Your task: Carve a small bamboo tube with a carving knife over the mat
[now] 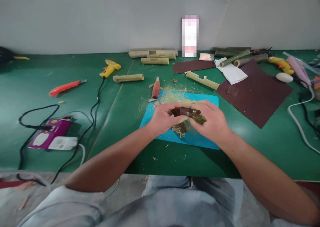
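My left hand point(163, 119) and my right hand point(212, 120) are both closed round a short bamboo tube point(199, 118), held just above a blue sheet point(200, 142). Dark brown sandpaper point(186, 112) lies against the tube between my thumbs. My fingers hide much of both, so I cannot tell how far the sandpaper wraps round. Below, wood scraps point(180, 130) and pale shavings are scattered on the blue sheet. A red-handled knife point(155, 88) rests at the sheet's far left edge.
Cut bamboo tubes point(155, 61) lie along the back, another point(202, 80) nearer. Brown sandpaper sheets point(257, 93) are at right, by a pink glue gun point(297, 68). Left are a yellow glue gun point(110, 69), an orange utility knife point(66, 87) and a purple power strip point(60, 128) with cords.
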The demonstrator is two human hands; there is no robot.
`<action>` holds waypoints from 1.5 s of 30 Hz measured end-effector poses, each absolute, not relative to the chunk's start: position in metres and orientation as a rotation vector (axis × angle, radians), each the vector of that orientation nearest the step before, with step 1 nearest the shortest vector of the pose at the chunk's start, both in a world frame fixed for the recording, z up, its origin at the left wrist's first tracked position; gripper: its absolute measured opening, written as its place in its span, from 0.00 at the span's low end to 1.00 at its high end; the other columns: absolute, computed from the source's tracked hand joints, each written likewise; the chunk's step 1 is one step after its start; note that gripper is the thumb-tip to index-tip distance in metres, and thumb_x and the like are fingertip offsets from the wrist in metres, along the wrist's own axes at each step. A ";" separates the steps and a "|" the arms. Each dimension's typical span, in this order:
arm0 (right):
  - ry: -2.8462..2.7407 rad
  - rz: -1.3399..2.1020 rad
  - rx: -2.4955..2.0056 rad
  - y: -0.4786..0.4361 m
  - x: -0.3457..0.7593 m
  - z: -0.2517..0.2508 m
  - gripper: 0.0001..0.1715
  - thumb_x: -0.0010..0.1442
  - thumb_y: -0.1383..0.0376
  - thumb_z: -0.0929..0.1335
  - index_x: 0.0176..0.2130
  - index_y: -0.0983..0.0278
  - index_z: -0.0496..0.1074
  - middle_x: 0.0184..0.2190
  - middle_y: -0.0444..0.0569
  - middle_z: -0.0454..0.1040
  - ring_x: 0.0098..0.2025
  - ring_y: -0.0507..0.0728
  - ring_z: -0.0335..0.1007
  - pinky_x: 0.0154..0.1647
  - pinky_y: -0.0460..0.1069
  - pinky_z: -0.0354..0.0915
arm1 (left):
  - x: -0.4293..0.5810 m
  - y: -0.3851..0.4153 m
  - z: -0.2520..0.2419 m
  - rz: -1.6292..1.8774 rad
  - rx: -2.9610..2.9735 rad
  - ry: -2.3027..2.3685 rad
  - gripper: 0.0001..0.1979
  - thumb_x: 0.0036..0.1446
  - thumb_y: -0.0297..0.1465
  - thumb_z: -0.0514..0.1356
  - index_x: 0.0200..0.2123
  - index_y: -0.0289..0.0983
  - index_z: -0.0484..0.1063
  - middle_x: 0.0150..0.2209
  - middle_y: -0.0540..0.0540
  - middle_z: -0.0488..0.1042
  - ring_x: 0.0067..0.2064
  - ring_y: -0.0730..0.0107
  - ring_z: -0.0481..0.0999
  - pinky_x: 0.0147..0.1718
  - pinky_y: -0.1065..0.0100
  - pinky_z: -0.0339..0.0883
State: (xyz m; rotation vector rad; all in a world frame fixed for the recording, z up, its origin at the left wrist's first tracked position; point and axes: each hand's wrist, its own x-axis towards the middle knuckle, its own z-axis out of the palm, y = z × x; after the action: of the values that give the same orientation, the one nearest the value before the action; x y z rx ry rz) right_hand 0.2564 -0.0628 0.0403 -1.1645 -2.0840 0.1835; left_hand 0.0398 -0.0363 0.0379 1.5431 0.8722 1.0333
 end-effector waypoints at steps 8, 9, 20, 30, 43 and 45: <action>-2.065 0.207 -1.137 -0.063 0.256 0.040 0.08 0.65 0.60 0.68 0.44 0.59 0.73 0.41 0.52 0.81 0.43 0.61 0.77 0.41 0.55 0.70 | 0.040 -0.035 0.040 0.974 1.483 0.827 0.20 0.53 0.40 0.79 0.47 0.37 0.85 0.44 0.40 0.87 0.43 0.58 0.88 0.45 0.62 0.85; -2.054 0.213 -1.126 -0.063 0.255 0.040 0.08 0.64 0.60 0.69 0.43 0.59 0.73 0.40 0.52 0.81 0.42 0.61 0.77 0.41 0.55 0.70 | 0.041 -0.035 0.041 0.966 1.470 0.821 0.21 0.53 0.40 0.79 0.47 0.37 0.85 0.43 0.41 0.87 0.42 0.59 0.88 0.44 0.63 0.84; -1.975 0.305 -1.019 -0.065 0.253 0.040 0.04 0.63 0.64 0.67 0.38 0.57 0.66 0.34 0.47 0.75 0.38 0.58 0.72 0.38 0.53 0.67 | 0.041 -0.038 0.042 0.991 1.535 0.883 0.19 0.52 0.43 0.78 0.37 0.34 0.84 0.31 0.44 0.83 0.29 0.71 0.79 0.29 0.71 0.75; -2.102 0.353 -1.140 -0.060 0.256 0.031 0.09 0.69 0.63 0.66 0.34 0.59 0.70 0.36 0.51 0.78 0.39 0.59 0.74 0.41 0.53 0.67 | 0.043 -0.043 0.043 1.105 1.852 0.971 0.06 0.60 0.33 0.69 0.35 0.38 0.85 0.33 0.46 0.84 0.30 0.71 0.79 0.30 0.70 0.73; -2.366 0.148 -1.711 -0.056 0.259 0.042 0.10 0.63 0.61 0.71 0.41 0.66 0.79 0.42 0.60 0.80 0.46 0.69 0.75 0.42 0.59 0.66 | 0.023 -0.013 0.028 1.255 2.069 1.263 0.07 0.64 0.32 0.66 0.42 0.37 0.84 0.37 0.46 0.85 0.32 0.72 0.78 0.34 0.69 0.74; -2.391 0.151 -1.717 -0.057 0.258 0.042 0.08 0.63 0.63 0.70 0.38 0.65 0.78 0.40 0.59 0.79 0.45 0.67 0.74 0.40 0.58 0.64 | 0.024 -0.015 0.025 1.209 2.108 1.240 0.08 0.64 0.31 0.65 0.43 0.37 0.83 0.38 0.45 0.85 0.34 0.71 0.79 0.36 0.69 0.74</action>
State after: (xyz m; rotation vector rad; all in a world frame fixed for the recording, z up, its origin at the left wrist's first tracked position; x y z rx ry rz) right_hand 0.2581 -0.0569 0.0417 -1.7169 -2.3910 0.1507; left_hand 0.0245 -0.0146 0.0254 2.1080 1.2397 1.2085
